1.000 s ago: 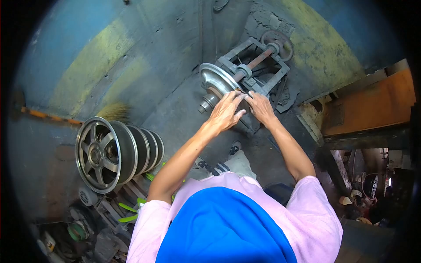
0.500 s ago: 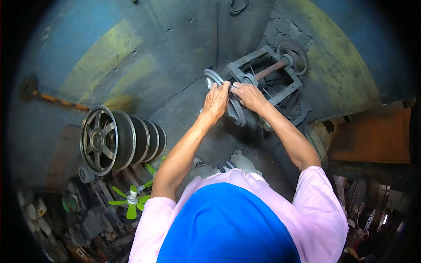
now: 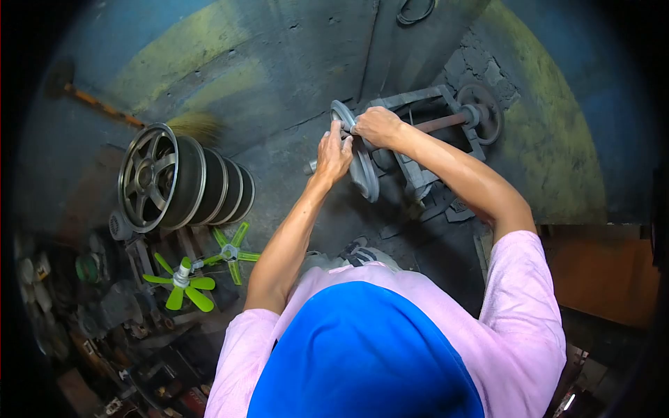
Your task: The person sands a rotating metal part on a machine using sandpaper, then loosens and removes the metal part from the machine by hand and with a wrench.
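left hand (image 3: pixel 334 152): at metal disc (image 3: pixel 364 171), thumb and fingers apart | right hand (image 3: pixel 378 127): curled at disc's upper part, couldn't tell if clamped | disc: was upright, tilted, just beside metal frame (image 3: pixel 412 173) carrying rusty shaft (image 3: pixel 444 123)

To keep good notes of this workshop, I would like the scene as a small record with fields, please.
left hand: at the grey round metal part; grip unclear
right hand: at the same part; grip unclear
machine: metal frame with a shaft, wheel at its far end
rims: several in a row, spoked face showing
green-bladed items: two, near the rims
bristles: behind the rims
wall: grey, blue, yellow
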The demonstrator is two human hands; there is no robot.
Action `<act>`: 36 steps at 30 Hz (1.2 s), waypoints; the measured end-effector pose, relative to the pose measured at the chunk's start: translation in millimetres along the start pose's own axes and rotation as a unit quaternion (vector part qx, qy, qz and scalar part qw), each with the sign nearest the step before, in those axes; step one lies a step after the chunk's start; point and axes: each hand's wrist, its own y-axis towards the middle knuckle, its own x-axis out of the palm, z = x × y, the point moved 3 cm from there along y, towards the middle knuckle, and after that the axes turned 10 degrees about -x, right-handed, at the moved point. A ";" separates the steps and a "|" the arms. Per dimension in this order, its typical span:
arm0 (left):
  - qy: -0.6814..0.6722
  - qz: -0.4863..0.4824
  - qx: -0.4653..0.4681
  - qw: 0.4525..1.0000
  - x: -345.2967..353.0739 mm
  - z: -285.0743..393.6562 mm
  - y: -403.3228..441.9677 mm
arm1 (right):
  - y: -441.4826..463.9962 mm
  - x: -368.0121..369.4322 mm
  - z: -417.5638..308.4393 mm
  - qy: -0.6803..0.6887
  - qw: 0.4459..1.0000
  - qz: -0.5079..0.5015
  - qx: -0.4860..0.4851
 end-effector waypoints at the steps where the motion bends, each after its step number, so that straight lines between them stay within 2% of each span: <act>1: -0.047 0.000 -0.022 0.999 1.2 -1.5 -3.0 | 4.1 -3.9 -1.9 -0.002 1.000 -0.002 -0.003; 3: -0.064 -0.002 -0.050 0.997 3.2 -6.0 -8.6 | 13.5 -10.8 -5.0 -0.013 0.998 -0.066 -0.012; 5: -0.075 0.031 -0.064 0.995 6.6 -12.6 -14.9 | 23.5 -18.8 -11.4 -0.021 0.996 -0.084 -0.025; 7: -0.090 0.037 -0.077 0.992 5.2 -12.0 -20.6 | 30.5 -25.8 -18.2 -0.036 0.978 -0.201 -0.048; 13: -0.138 0.043 -0.099 0.984 3.3 -8.4 -26.7 | 28.9 -32.0 -19.8 0.018 0.979 -0.197 -0.042; 14: -0.120 0.037 -0.067 0.990 1.9 -7.6 -23.8 | 25.0 -29.0 -16.5 0.019 0.980 -0.195 -0.042; 16: -0.099 0.024 -0.034 0.994 -1.6 -9.2 -14.5 | 12.5 -17.6 -7.6 0.051 0.989 -0.137 -0.014; 17: -0.006 0.022 0.006 1.000 -4.0 -6.6 -6.8 | 1.8 -9.7 -5.1 0.055 0.989 -0.137 -0.010; 18: 0.085 0.022 0.047 0.995 -6.4 -1.5 -0.4 | -8.1 -7.6 -2.0 0.096 0.994 -0.050 0.003; 20: 0.128 -0.013 0.074 0.989 -14.0 16.4 7.9 | -22.5 8.4 3.9 0.156 0.982 0.104 0.016; 23: 0.182 -0.051 0.127 0.974 -10.6 21.9 20.4 | -31.4 13.5 5.4 0.218 0.960 0.169 0.041; 36: 0.229 -0.065 0.147 0.960 -7.8 28.9 11.1 | -45.8 19.3 -8.2 0.246 0.943 0.218 0.059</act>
